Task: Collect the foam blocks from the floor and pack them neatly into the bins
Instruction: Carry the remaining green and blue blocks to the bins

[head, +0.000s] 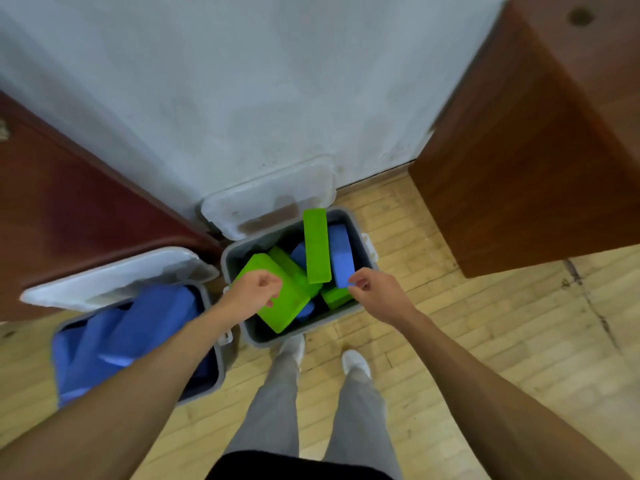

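Foam blocks (291,271) are lying jumbled in the right bin (358,237). The right hand (372,291) is pinching the near end of the tilted blue block (341,252), which is probably best laid flat beside the long green block (317,247). The left hand (254,289) is curling over the large green block (287,311), grip unconfirmed. The left bin (218,368), holding blue blocks, is standing just beside, under the left arm.

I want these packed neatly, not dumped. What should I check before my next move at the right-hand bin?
1. Right hand pinches the blue block at its near end: ok.
2. Left hand gripping the big green block: cannot tell.
3. Blocks in the right bin lying flat: not ok, jumbled; the long green block stands on end.
4. Lid open, out of the way: ok.
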A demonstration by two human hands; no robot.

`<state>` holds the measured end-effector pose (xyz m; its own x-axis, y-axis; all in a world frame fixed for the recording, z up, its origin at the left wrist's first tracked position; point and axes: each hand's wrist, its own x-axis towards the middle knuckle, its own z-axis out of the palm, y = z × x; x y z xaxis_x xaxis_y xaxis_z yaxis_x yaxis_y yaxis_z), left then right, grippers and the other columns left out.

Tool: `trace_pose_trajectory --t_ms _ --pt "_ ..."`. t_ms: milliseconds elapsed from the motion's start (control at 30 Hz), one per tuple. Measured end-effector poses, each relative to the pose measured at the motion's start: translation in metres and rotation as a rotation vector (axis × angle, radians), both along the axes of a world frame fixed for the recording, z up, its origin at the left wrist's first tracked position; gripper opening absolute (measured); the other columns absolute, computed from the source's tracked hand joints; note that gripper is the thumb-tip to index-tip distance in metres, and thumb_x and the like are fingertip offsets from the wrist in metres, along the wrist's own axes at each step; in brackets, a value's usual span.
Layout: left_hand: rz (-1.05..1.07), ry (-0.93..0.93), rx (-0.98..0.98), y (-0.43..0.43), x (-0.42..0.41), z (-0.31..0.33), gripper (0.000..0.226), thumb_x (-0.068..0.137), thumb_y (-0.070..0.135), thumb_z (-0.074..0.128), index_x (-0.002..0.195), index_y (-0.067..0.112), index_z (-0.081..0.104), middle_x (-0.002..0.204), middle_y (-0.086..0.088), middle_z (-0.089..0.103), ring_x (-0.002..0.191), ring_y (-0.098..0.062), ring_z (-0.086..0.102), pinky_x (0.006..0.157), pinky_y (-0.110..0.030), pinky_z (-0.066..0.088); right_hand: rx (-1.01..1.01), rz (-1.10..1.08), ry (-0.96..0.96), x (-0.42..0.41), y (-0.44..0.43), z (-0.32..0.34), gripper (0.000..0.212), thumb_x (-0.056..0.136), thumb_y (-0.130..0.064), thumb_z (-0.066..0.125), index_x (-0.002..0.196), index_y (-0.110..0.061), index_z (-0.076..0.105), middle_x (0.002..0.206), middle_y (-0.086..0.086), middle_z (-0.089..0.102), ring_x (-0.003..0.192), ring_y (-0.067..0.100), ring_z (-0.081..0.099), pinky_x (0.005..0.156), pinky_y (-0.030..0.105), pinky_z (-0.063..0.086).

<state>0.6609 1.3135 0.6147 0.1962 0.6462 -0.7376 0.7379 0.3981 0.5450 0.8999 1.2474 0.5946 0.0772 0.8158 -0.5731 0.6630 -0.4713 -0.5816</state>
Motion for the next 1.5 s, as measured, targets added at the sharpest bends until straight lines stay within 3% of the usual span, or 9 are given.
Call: trace_pose_trajectory --t_ms 133,267,433,600,733,833,933,1233,1500 --pt "0.094 0.030 0.084 -0.050 -0.024 0.055 0.018 0.097 0.028 0.053 0.108 0.017 0.063 0.097 -0.003 0.068 0.082 -0.016 0.066 0.075 -0.028 0.050 0.047 0.205 -0.012 0.006 -0.011 0.061 0.029 0.093 -0.026 0.059 0.117 -0.010 0.064 0.109 0.004 0.066 0.102 0.020 0.060 0.082 0.027 0.044" --pt "0.268 0.057 0.176 -0.129 -0.041 0.091 0.013 0.094 0.025 0.056 0.102 0.021 0.065 0.097 -0.003 0.069 0.089 -0.019 0.065 0.082 -0.035 0.050 0.091 0.397 0.003 -0.007 -0.032 0.097 0.025 0.092 -0.023 0.059 0.112 -0.009 0.066 0.106 0.006 0.068 0.099 0.022 0.061 0.081 0.029 0.045" --pt "0.661 0.088 0.273 -0.232 -0.064 0.119 0.006 0.091 0.020 0.062 0.094 0.021 0.067 0.090 0.003 0.068 0.086 -0.015 0.064 0.074 -0.026 0.046 0.079 0.657 0.101 -0.061 -0.060 0.111 0.024 0.093 -0.023 0.059 0.112 -0.010 0.066 0.102 0.003 0.066 0.095 0.019 0.061 0.079 0.024 0.045" --pt "1.048 0.046 0.153 -0.349 -0.098 0.111 0.008 0.092 0.020 0.059 0.095 0.020 0.067 0.091 -0.004 0.069 0.077 -0.018 0.067 0.063 -0.023 0.044 -0.023 0.949 0.081 -0.129 -0.099 0.105 0.019 0.093 -0.023 0.058 0.108 -0.013 0.065 0.104 0.001 0.066 0.098 0.016 0.060 0.083 0.026 0.046" --pt "1.360 0.008 0.024 -0.467 -0.113 0.092 0.016 0.097 0.020 0.052 0.102 0.012 0.066 0.095 -0.008 0.067 0.078 -0.018 0.063 0.061 -0.020 0.043 -0.118 1.178 -0.031 -0.195 -0.150 0.088 0.012 0.091 -0.033 0.057 0.097 -0.025 0.063 0.095 -0.009 0.064 0.090 0.009 0.060 0.072 0.021 0.046" --pt "1.601 -0.008 -0.070 -0.562 -0.120 0.076 0.019 0.096 0.020 0.051 0.103 0.010 0.066 0.093 -0.008 0.069 0.077 -0.018 0.064 0.064 -0.024 0.047 -0.175 1.320 -0.095 -0.249 -0.204 0.073 0.012 0.092 -0.033 0.057 0.098 -0.025 0.062 0.094 -0.009 0.063 0.086 0.008 0.059 0.063 0.017 0.043" --pt "1.807 -0.032 -0.145 -0.660 -0.127 0.060 0.017 0.096 0.023 0.051 0.100 0.014 0.066 0.091 -0.006 0.070 0.080 -0.021 0.066 0.070 -0.031 0.050 -0.257 1.447 -0.167 -0.308 -0.270 0.058 0.014 0.091 -0.033 0.058 0.102 -0.025 0.061 0.101 -0.007 0.063 0.088 0.011 0.061 0.069 0.020 0.046" --pt "2.500 -0.133 -0.143 -0.872 -0.153 0.059 0.020 0.099 0.022 0.047 0.105 0.010 0.062 0.097 -0.015 0.066 0.084 -0.027 0.065 0.071 -0.035 0.052 -0.379 1.614 -0.231 -0.492 -0.457 0.058 0.017 0.094 -0.026 0.055 0.104 -0.014 0.061 0.097 0.003 0.066 0.079 0.015 0.062 0.072 0.028 0.050" --pt "2.673 -0.190 -0.118 -0.943 -0.241 0.057 0.018 0.100 0.022 0.047 0.101 0.012 0.062 0.097 -0.014 0.065 0.084 -0.024 0.062 0.070 -0.031 0.050 -0.347 1.732 -0.224 -0.647 -0.561 0.050 0.011 0.094 -0.019 0.053 0.093 -0.015 0.063 0.082 0.002 0.064 0.073 0.016 0.057 0.067 0.028 0.047"
